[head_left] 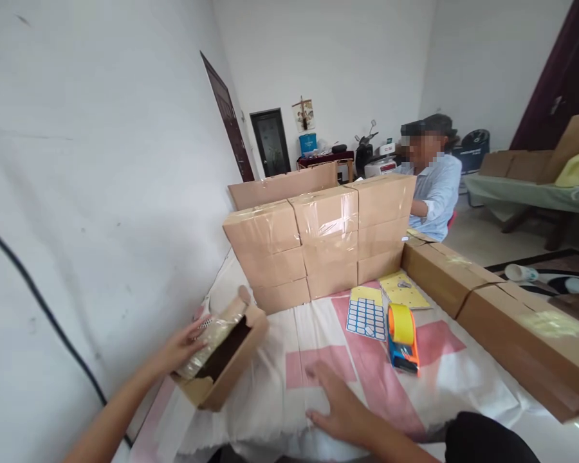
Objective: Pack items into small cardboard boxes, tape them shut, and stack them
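Note:
At the left side of the bed-like surface, my left hand [186, 347] grips the raised flap of a small cardboard box [238, 360]. The box is tilted and its top is open, showing a dark inside; clear tape shines on the flap. Slightly blurred, my right hand [340, 402] hovers over the pink and white cloth [313, 366] with thumb and fingers apart, holding nothing. An orange and blue tape dispenser [403, 341] with a yellow roll lies to its right. Beyond the hand is a sheet of blue-edged labels [367, 318].
Taped cardboard boxes [328, 247] are stacked in a wall at the back. More long boxes [492, 302] line the right edge. Yellow dotted sheets [405, 290] lie before the stack. A person [437, 193] in a light blue shirt sits behind. The wall [101, 193] is close on the left.

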Demonstrator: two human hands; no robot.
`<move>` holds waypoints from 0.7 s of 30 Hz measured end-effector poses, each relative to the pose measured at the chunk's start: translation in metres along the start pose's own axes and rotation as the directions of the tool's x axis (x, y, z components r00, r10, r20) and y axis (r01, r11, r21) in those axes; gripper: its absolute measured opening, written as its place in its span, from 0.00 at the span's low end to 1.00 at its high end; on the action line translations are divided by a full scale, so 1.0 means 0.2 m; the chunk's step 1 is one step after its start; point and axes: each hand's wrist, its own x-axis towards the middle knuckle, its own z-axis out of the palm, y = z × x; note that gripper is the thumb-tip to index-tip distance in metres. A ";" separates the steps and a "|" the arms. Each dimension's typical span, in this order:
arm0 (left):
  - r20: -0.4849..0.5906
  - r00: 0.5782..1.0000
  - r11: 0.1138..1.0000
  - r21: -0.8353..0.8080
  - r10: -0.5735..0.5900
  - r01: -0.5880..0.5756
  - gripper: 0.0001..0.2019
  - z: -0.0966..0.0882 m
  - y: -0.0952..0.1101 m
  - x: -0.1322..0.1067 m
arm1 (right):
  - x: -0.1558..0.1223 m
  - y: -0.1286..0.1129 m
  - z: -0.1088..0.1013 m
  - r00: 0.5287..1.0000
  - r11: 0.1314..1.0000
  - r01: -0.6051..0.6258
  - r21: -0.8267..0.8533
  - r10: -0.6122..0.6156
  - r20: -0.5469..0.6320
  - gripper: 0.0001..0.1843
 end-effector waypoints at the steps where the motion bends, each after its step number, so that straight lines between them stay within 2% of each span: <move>1: 0.106 0.994 0.999 0.036 0.023 -0.027 0.42 0.08 0.03 -0.05 | 0.02 0.00 -0.03 1.000 1.000 0.002 -0.015 -0.003 -0.025 0.52; 3: 0.303 0.950 0.985 0.122 0.080 -0.122 0.34 0.26 0.10 -0.13 | 0.06 0.02 -0.10 0.998 0.998 0.056 -0.004 -0.056 0.005 0.71; 4: 0.356 0.930 0.981 0.125 0.095 -0.148 0.31 0.35 0.13 -0.16 | 0.07 0.03 -0.12 0.994 0.995 0.099 0.020 -0.100 0.033 0.76; 6: 0.406 0.903 0.969 0.134 0.138 -0.208 0.29 0.52 0.19 -0.21 | 0.08 0.05 -0.14 0.981 0.979 0.184 0.088 -0.189 0.051 0.80; 9: 0.390 0.891 0.864 0.340 0.231 -0.372 0.37 0.68 0.26 -0.25 | 0.05 0.09 -0.12 0.974 0.960 0.226 0.165 -0.226 -0.020 0.76; 11: 0.346 0.903 0.815 0.427 0.253 -0.392 0.42 0.71 0.29 -0.23 | 0.02 0.11 -0.10 0.969 0.959 0.244 0.144 -0.236 -0.067 0.75; 15: 0.144 0.971 0.893 0.384 0.192 -0.233 0.23 0.63 0.30 -0.08 | 0.03 0.16 -0.10 0.946 0.951 0.308 0.008 -0.305 -0.105 0.72; 18: 0.019 0.994 0.943 0.314 0.107 -0.108 0.28 0.61 0.24 0.08 | 0.05 0.20 -0.10 0.936 0.949 0.315 -0.029 -0.315 -0.157 0.69; 21: 0.044 0.999 0.982 0.187 0.001 -0.009 0.34 0.65 0.14 0.20 | 0.07 0.25 -0.07 0.947 0.963 0.266 0.048 -0.252 -0.200 0.68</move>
